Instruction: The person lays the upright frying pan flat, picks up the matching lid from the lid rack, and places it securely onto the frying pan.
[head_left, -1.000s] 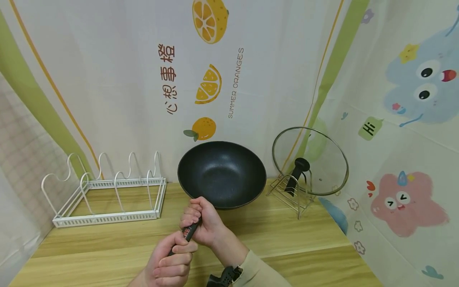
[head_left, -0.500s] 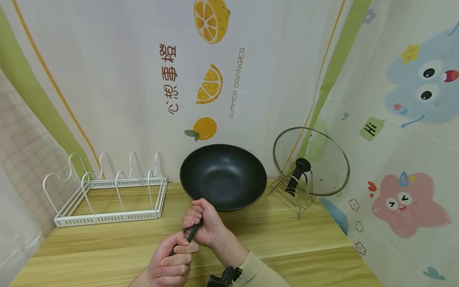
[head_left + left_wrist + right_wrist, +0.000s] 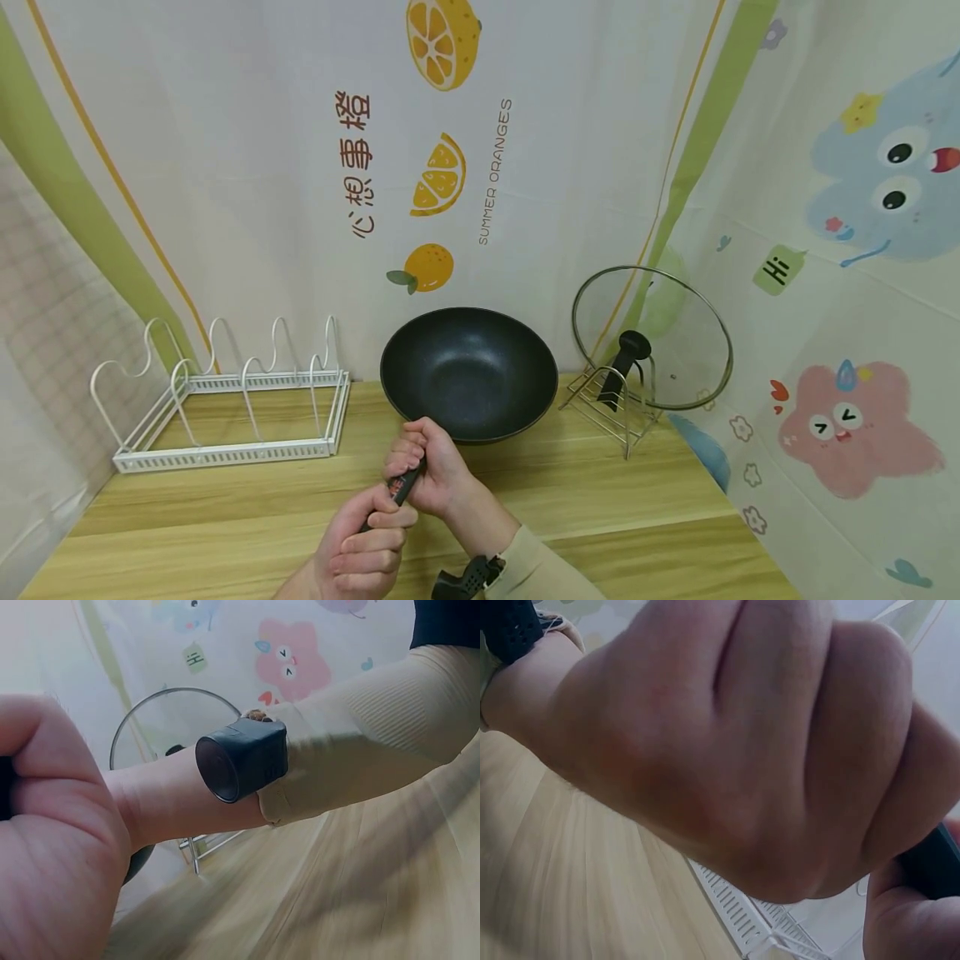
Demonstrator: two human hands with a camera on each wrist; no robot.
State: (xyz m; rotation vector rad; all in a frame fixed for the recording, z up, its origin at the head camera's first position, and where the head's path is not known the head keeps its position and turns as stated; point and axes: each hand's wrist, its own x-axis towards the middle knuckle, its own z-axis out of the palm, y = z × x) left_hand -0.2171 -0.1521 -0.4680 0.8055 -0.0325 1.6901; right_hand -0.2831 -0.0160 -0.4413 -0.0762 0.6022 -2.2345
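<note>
A black wok point(image 3: 468, 375) is at the middle of the head view, its dark inside tipped toward me and its near rim close over the table. Both hands grip its long handle point(image 3: 402, 485), which slants down toward me. My right hand point(image 3: 430, 465) wraps the handle near the pan, and my left hand point(image 3: 367, 537) holds its end. Between the two hands a red mark shows on the handle. In the right wrist view, the curled back of my right hand point(image 3: 765, 750) hides most of the handle.
On the left of the wooden table point(image 3: 225, 517) stands a white wire rack point(image 3: 225, 454) with upright hoops. To the right, a small metal stand point(image 3: 626, 429) holds a glass lid point(image 3: 693, 333) upright with its black knob. A printed curtain point(image 3: 262, 208) hangs behind.
The wok's far rim has sunk a little and the pan has shifted slightly right. Both hands keep their grip on the handle and have moved only slightly with it.
</note>
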